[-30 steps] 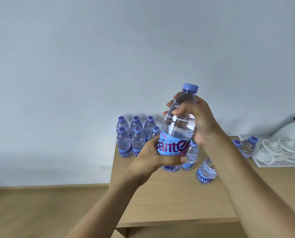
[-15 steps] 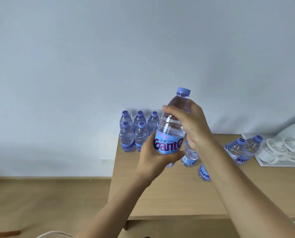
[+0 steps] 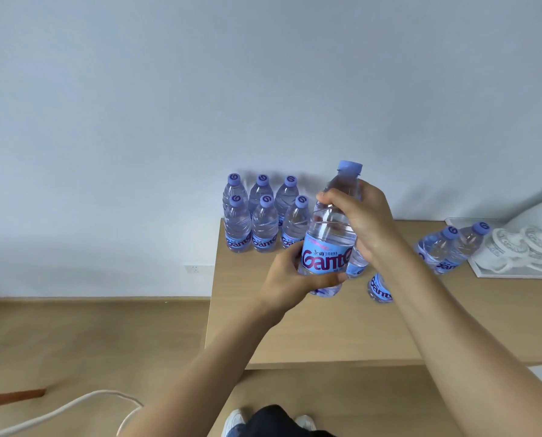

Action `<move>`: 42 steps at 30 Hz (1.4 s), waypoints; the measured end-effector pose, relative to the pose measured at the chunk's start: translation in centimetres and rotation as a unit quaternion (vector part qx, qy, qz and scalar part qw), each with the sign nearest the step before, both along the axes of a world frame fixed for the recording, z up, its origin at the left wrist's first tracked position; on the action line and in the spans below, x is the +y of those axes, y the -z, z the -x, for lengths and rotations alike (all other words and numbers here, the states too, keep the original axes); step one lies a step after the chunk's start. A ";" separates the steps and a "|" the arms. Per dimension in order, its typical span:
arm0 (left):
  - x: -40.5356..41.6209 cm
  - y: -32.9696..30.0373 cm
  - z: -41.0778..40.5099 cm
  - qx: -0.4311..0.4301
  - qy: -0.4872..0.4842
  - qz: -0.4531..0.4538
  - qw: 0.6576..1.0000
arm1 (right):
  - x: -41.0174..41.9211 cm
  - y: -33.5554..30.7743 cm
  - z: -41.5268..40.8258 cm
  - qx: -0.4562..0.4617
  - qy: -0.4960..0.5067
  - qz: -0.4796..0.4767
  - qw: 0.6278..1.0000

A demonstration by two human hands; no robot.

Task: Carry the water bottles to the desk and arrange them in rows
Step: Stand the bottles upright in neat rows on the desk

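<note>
A clear water bottle (image 3: 329, 234) with a blue label and purple cap is upright above the wooden desk (image 3: 326, 329). My left hand (image 3: 290, 279) grips its lower part around the label. My right hand (image 3: 362, 219) holds its upper part below the cap. Several matching bottles (image 3: 257, 222) stand in two rows at the desk's back left corner. Two more bottles (image 3: 449, 247) lean at the back right. Another bottle (image 3: 380, 288) is partly hidden behind my right forearm, and one (image 3: 356, 263) stands behind the held bottle.
A white tray (image 3: 484, 272) with white lidded cups (image 3: 515, 247) and a white kettle (image 3: 534, 212) sits at the desk's right end. A pale wall stands behind. A wall socket (image 3: 197, 269) is left of the desk, and a white cable (image 3: 74, 405) lies on the wooden floor.
Both hands have carried the held bottle lower and closer to the desk. The camera has tilted down, so the floor, the cable and my shoes have come into view.
</note>
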State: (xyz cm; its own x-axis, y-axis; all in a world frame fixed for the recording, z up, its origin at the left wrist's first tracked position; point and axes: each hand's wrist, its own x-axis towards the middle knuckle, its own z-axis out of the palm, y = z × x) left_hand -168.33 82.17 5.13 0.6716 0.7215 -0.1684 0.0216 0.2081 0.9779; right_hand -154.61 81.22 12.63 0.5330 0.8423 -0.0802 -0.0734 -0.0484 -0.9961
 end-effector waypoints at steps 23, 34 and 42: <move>1.6 5.0 3.5 0.039 0.059 0.038 0.997 | 0.8 5.8 3.1 -0.008 0.047 0.065 0.997; 3.5 6.3 9.6 0.063 0.003 0.017 0.998 | 3.9 7.6 8.5 0.005 -0.021 0.050 0.999; 3.8 8.0 11.4 0.085 -0.040 0.003 0.996 | 5.1 9.0 10.1 -0.018 -0.076 0.054 0.995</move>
